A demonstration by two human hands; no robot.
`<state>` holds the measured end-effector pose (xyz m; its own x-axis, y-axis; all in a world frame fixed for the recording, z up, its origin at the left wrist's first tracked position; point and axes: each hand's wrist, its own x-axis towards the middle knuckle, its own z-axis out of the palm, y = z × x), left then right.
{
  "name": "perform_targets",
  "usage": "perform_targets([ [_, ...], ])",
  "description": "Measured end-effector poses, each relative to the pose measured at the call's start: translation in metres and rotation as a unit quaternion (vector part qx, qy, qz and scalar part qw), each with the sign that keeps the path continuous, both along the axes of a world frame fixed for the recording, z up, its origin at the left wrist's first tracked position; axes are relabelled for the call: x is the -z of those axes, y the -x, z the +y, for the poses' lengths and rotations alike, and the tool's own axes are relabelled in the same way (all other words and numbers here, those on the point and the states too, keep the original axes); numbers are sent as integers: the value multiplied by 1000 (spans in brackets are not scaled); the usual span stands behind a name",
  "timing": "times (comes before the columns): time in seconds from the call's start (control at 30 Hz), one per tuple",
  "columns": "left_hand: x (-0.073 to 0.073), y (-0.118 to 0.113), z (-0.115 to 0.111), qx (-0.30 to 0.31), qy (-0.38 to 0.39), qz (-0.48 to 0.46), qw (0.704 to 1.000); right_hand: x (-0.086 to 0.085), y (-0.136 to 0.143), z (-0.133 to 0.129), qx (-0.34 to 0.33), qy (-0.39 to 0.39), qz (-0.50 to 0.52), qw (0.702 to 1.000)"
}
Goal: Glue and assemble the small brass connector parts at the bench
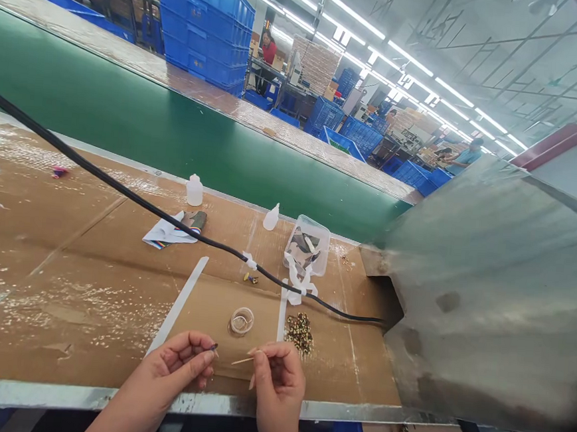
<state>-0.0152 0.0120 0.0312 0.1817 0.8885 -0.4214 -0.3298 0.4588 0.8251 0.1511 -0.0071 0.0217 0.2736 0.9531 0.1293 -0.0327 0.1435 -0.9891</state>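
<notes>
Black cable (pixel 121 189) running diagonally across the brown bench (pixel 64 278), two white squeeze bottles (pixel 194 190) near the green conveyor belt (pixel 175 127), clear plastic tub (pixel 308 244) of scraps, folded paper (pixel 167 234), stacked blue crates (pixel 206 26) behind, grey metal housing (pixel 502 293) at right.

My left hand (pixel 182 361) and right hand (pixel 276 378) sit at the near edge of the workbench (pixel 63 291), close together. Just beyond them lies a small round dish (pixel 241 321), with a heap of small parts (pixel 300 332) to its right. Behind those, a cable (pixel 121 189) crosses the bench from far left to right. Past the cable stand two bottles (pixel 194 190) and a tub (pixel 309 244), before the conveyor belt (pixel 175 127).
</notes>
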Motion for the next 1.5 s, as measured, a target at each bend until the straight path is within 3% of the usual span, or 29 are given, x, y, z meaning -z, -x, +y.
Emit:
perform_targets([
  [0.2,-15,-4,-6,-2,75,-50,996,-4,9,-1,-21,33,-14,999],
  [0.4,-19,-4,-9,26,77,-71,994,-15,5,-2,-60,-12,-191,980],
  [0.57,-16,-4,-10,49,57,-86,993,-20,9,-3,-102,-34,-230,967],
  [0.93,-9,-6,-12,62,22,-90,994,-24,11,-6,-93,-73,-283,952],
  [1.17,-9,-5,-10,87,1,-78,993,-24,12,-7,-90,-68,-300,947],
  [1.5,2,-2,-14,94,-21,-52,994,-24,12,-8,-92,-55,-304,947],
])
